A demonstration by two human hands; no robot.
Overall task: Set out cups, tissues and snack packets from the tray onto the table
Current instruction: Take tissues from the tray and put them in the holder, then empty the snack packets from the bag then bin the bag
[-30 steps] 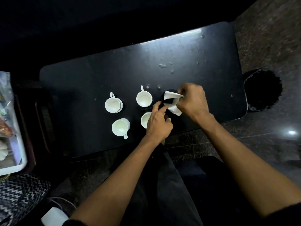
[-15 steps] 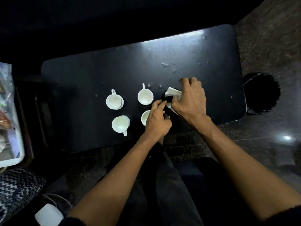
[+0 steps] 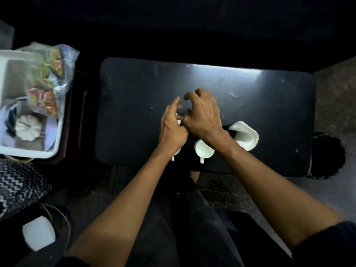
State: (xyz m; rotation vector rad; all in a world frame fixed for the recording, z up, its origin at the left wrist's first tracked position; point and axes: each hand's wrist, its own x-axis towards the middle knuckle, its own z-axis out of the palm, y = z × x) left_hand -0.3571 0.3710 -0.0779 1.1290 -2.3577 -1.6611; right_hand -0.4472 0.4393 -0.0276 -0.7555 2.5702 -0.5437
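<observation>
Head view is showing both hands meeting over the black table (image 3: 250, 89). Left hand (image 3: 171, 130) is hovering open, fingers loosely spread, holding nothing. Right hand (image 3: 204, 114) is curling, empty, over hidden cups. One cup (image 3: 204, 150) is sitting at the near edge, tissue (image 3: 245, 136) just right. Snack packets (image 3: 49, 81) are lying in the tray (image 3: 28, 153), far left.

Bare forearms, dark sleeve cuffs at elbows, dark trousers (image 3: 192, 228)
</observation>
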